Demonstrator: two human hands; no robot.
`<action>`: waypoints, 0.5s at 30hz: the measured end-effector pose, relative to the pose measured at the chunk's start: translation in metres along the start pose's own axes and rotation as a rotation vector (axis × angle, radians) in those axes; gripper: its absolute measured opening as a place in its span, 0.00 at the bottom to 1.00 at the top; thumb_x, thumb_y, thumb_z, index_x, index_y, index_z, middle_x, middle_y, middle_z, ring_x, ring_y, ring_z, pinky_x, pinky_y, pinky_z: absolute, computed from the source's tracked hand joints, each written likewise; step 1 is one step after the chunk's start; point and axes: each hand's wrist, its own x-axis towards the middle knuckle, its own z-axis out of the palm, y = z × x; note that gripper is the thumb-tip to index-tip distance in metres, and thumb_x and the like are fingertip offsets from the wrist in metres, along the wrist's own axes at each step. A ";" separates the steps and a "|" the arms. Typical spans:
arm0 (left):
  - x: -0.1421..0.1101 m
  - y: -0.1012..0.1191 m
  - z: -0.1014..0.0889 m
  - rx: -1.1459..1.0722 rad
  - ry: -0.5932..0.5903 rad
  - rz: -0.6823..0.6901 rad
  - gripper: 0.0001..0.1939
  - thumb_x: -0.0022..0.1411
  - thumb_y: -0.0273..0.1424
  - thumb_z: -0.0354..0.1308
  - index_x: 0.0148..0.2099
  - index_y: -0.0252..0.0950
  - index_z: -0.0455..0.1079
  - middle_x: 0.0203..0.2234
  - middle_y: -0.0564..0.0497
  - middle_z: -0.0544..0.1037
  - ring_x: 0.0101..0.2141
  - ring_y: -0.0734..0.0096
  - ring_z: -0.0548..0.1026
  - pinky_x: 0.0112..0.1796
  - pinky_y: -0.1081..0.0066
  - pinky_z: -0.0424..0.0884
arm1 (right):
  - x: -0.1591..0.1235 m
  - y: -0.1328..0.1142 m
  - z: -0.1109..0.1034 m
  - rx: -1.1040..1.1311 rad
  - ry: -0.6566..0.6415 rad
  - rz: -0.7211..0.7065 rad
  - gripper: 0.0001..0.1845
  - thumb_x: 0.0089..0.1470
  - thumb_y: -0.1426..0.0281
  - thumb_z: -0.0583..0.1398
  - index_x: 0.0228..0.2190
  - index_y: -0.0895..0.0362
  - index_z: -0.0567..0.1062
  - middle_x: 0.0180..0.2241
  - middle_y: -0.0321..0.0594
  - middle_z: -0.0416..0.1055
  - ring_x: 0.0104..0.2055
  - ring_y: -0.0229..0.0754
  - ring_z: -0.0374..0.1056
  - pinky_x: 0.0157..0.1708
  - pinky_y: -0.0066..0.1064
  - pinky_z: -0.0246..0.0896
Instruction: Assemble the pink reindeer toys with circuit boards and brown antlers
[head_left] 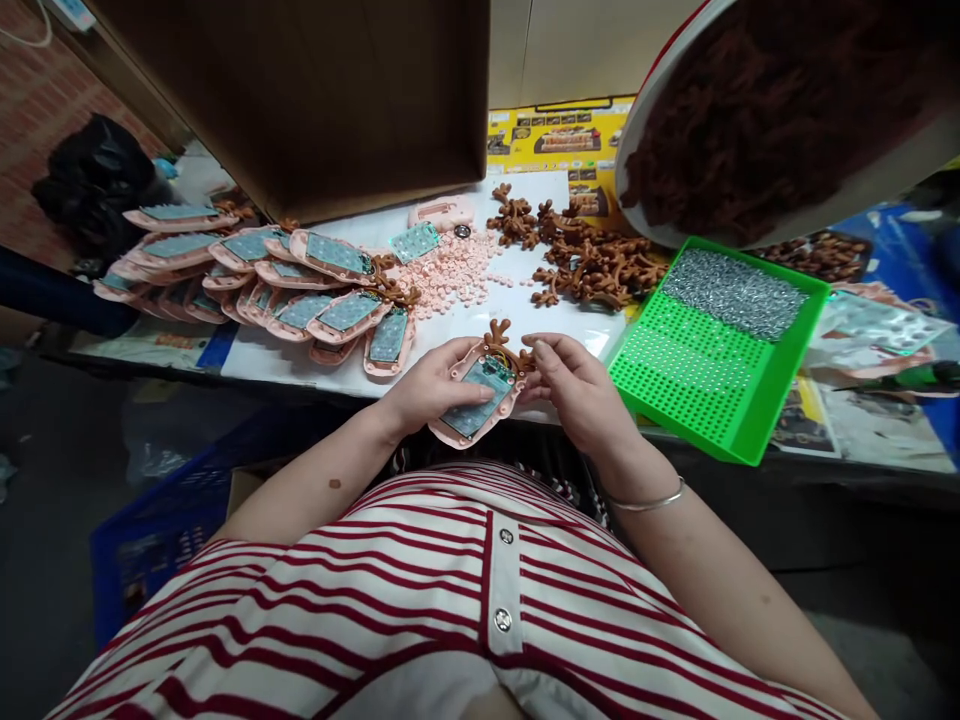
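Note:
My left hand (439, 385) grips a pink plastic toy shell (448, 436) from its left side, thumb lying over the bluish circuit board (480, 378) inside it. A brown antler piece (497, 332) sticks up from the shell's top edge. At the upper right of the same shell, my right hand (574, 385) is closed on a second brown antler (524, 360); its fingertips partly hide that piece. To the left of the hands lie several similar pink shells (349, 318) with boards, stacked in overlapping rows.
Small pink parts (454, 268) are spread behind the hands, beside a pile of brown antlers (592, 255). A green perforated tray (682, 372) holds metal screws (731, 290). A tilted white tub (637, 190) of brown pieces and a cardboard box (375, 100) stand behind. A screwdriver (919, 377) lies right.

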 end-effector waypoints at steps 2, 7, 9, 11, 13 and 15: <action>0.000 -0.001 0.000 0.018 -0.014 -0.009 0.32 0.42 0.32 0.74 0.51 0.32 0.73 0.40 0.47 0.82 0.41 0.63 0.78 0.45 0.67 0.71 | -0.001 -0.001 0.002 -0.006 -0.030 0.014 0.32 0.39 0.43 0.73 0.36 0.54 0.75 0.25 0.31 0.73 0.24 0.33 0.70 0.24 0.26 0.70; 0.001 -0.007 0.001 0.030 -0.033 0.037 0.31 0.42 0.30 0.73 0.50 0.31 0.73 0.38 0.49 0.81 0.38 0.67 0.78 0.44 0.69 0.72 | 0.000 -0.001 0.005 -0.047 -0.023 0.013 0.29 0.38 0.45 0.74 0.28 0.56 0.75 0.21 0.31 0.71 0.22 0.34 0.67 0.23 0.27 0.67; 0.002 -0.009 -0.001 0.024 -0.040 0.049 0.31 0.43 0.32 0.73 0.51 0.31 0.73 0.39 0.48 0.82 0.39 0.66 0.78 0.44 0.68 0.72 | 0.000 0.000 0.006 -0.062 -0.010 0.007 0.29 0.39 0.45 0.74 0.28 0.55 0.75 0.21 0.31 0.71 0.21 0.34 0.68 0.23 0.28 0.68; 0.003 -0.009 -0.004 0.039 -0.053 0.054 0.33 0.45 0.34 0.72 0.54 0.31 0.72 0.42 0.45 0.82 0.41 0.61 0.80 0.45 0.66 0.74 | 0.001 0.001 0.007 -0.064 0.016 -0.008 0.29 0.40 0.45 0.73 0.31 0.54 0.76 0.23 0.32 0.73 0.23 0.35 0.69 0.24 0.29 0.71; 0.003 -0.006 -0.009 0.148 -0.026 0.099 0.36 0.47 0.35 0.70 0.58 0.31 0.70 0.51 0.42 0.81 0.49 0.56 0.79 0.50 0.63 0.74 | 0.001 0.001 0.006 -0.043 0.075 -0.040 0.31 0.39 0.45 0.74 0.36 0.53 0.76 0.29 0.34 0.75 0.26 0.36 0.72 0.26 0.30 0.74; 0.004 0.000 -0.015 0.410 0.090 0.164 0.38 0.49 0.34 0.67 0.63 0.32 0.67 0.59 0.40 0.76 0.58 0.52 0.74 0.57 0.60 0.70 | 0.001 0.000 0.004 -0.029 0.152 -0.079 0.33 0.38 0.44 0.74 0.40 0.51 0.76 0.36 0.36 0.76 0.28 0.36 0.74 0.26 0.30 0.75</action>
